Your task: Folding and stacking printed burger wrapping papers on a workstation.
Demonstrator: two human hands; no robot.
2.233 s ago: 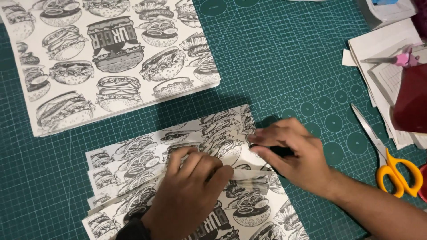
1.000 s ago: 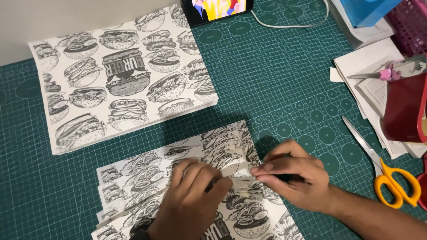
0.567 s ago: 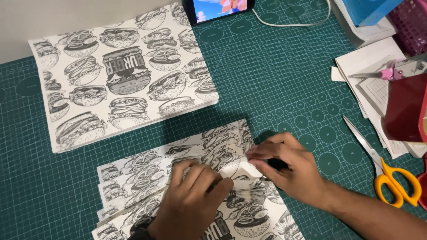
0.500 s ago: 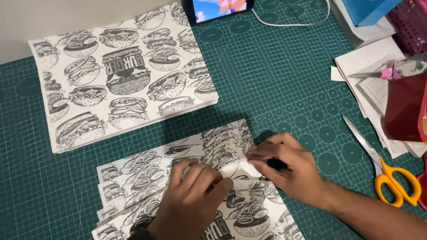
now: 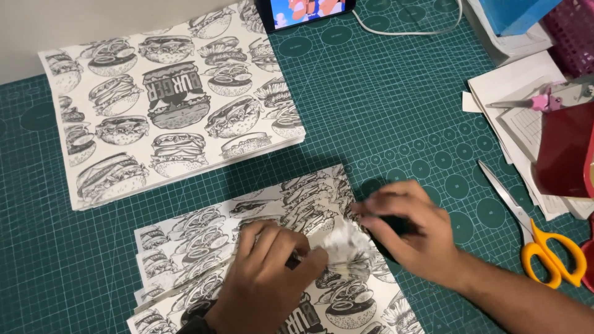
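Nearest to the camera, a fanned stack of printed paper sheets (image 5: 260,247), white with black burger drawings, is spread on the green cutting mat (image 5: 383,117) that covers the counter. The left hand (image 5: 266,284) is laid on these sheets, fingers bent and pressing down, and a small raised fold of paper is pinched at its fingertips. The right hand (image 5: 408,232) is placed just beside it, touching the same fold; its fingers are curled around a small dark object, but what this object is cannot be told, because the hand is blurred. The paper is judged to be thin, light and soft: it bends easily, it can be creased or torn by a hard pull, and the sheets probably slide over each other. It is therefore better taken at an edge or a corner, with a flat hand kept on the rest. To the right, yellow-handled scissors (image 5: 544,253) are lying on the mat, well apart from the hands. Further away, a larger flat pile of the same printed paper (image 5: 167,111) is seen at the upper left, and white papers (image 5: 513,93) beside a dark red box (image 5: 566,151) at the right. At the far edge a phone (image 5: 306,9) with a lit screen is resting.
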